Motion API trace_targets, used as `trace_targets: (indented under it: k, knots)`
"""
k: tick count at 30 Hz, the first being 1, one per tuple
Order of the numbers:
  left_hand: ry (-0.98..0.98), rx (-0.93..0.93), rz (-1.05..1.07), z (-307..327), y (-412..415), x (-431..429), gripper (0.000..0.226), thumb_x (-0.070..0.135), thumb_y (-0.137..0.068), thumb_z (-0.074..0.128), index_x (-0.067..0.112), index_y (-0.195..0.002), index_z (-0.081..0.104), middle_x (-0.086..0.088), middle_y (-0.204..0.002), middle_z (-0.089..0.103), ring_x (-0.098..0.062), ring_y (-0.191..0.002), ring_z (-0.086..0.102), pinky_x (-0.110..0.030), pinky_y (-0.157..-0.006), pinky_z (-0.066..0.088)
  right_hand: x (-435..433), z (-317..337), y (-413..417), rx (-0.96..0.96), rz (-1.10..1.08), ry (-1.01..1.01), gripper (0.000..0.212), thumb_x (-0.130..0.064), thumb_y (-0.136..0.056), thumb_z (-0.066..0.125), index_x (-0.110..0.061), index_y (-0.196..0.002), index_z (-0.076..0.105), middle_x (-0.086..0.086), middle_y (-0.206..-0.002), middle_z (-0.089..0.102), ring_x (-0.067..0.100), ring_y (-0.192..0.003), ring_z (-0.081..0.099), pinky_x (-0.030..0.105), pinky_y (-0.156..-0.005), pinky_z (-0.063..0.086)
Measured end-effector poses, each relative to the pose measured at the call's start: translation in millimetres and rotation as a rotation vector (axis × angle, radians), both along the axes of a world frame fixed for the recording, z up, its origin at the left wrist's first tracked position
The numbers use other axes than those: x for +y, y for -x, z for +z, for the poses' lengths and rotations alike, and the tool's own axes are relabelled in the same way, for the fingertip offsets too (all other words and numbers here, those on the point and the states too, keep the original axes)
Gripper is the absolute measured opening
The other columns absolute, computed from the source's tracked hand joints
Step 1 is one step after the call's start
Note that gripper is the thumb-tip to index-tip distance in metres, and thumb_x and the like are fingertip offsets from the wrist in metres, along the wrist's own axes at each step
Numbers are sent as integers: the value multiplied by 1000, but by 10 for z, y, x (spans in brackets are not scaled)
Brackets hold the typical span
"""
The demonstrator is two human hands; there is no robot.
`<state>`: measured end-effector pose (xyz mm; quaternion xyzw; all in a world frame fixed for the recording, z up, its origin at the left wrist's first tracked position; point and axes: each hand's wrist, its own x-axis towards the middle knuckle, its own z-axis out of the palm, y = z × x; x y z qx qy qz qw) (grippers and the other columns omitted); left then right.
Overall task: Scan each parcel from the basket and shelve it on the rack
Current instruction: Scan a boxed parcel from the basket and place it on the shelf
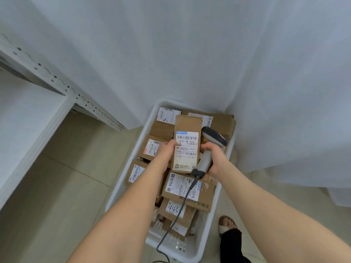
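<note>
Forearms (133, 196) out over the basket (193, 249), your left hand (167, 151) holds the parcel (187, 149) label-up while your right hand (215, 157) grips the scanner (212, 138) beside it — swing its head onto the top barcode (187, 138), steadily.

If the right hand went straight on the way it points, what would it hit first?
Likely the right hand would meet the parcel that the left hand holds, just past the scanner; depth is unclear.
</note>
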<state>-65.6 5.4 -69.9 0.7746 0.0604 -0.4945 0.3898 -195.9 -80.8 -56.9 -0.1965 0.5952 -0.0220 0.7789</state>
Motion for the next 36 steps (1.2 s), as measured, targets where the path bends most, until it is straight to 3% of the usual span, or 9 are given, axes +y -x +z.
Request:
trace_targets:
  k: [2, 6, 12, 15, 18, 22, 25, 30, 36]
  knots:
    - [42, 11, 39, 403, -31, 100, 27, 32, -96, 40, 16, -101, 61, -1, -93, 67, -20, -92, 60, -35, -76, 46, 35, 409, -25, -35, -17, 31, 5, -15, -89, 58, -11, -91, 59, 6, -78, 67, 26, -74, 64, 40, -71, 54]
    - [133, -38, 33, 1292, -126, 338, 22, 35, -93, 49, 22, -89, 67, 1, -100, 71, -17, -98, 62, -38, -90, 46, 171, 1266, -97, -86, -8, 46, 14, -21, -87, 61, -12, -98, 63, 7, -88, 70, 28, -83, 66, 40, -76, 55]
    - [307, -102, -7, 2570, -243, 720, 35, 30, -90, 62, 25, -123, 51, 1, -98, 67, -11, -80, 62, -27, -59, 45, 408, 2491, -193, -167, -27, 58, 28, -25, -86, 64, -15, -113, 63, 9, -103, 72, 30, -93, 68, 41, -70, 56]
    - [303, -122, -42, 3067, -260, 893, 52, 29, -86, 67, 22, -131, 42, 0, -96, 66, -15, -78, 63, -29, -61, 48, 539, 3014, -205, -222, -2, 115, 21, -23, -88, 61, -15, -107, 64, 10, -102, 72, 30, -95, 68, 44, -75, 56]
    - [321, -83, -100, 3473, -265, 1083, 65, 24, -83, 71, 15, -139, 38, -5, -112, 66, -16, -87, 65, -28, -58, 51, 666, 3450, -195, -259, 11, 171, 18, -21, -89, 60, -15, -105, 64, 10, -99, 73, 30, -94, 68, 48, -82, 55]
    - [350, -96, -77, 3862, -160, 1312, 61, 22, -81, 72, 21, -135, 46, -6, -115, 67, -24, -101, 63, -41, -77, 55, 880, 3934, -114, -278, 89, 255, 19, -18, -89, 60, -15, -108, 61, 12, -105, 72, 32, -97, 69, 50, -88, 54]
    - [376, -157, 85, 4115, 58, 1462, 52, 27, -86, 67, 19, -134, 49, -5, -107, 67, -23, -93, 63, -43, -74, 55, 1051, 4163, 45, -266, 172, 381, 30, -9, -85, 62, -12, -114, 57, 13, -109, 70, 29, -95, 70, 48, -87, 56]
    - [414, -257, 207, 4401, 423, 1737, 45, 28, -90, 64, 22, -133, 50, -3, -103, 67, -22, -89, 65, -40, -65, 56, 1339, 4528, 465, -322, 388, 483, 18, -6, -88, 60, -3, -105, 59, 11, -70, 66, 16, -56, 56, 27, -57, 51]
    - [420, -325, 314, 4636, 729, 2055, 46, 28, -90, 64, 24, -134, 51, -7, -117, 66, -25, -90, 63, -40, -62, 54, 1621, 4900, 845, -366, 547, 543, 15, -9, -89, 57, -6, -103, 52, 8, -64, 57, 14, -50, 48, 23, -49, 45]
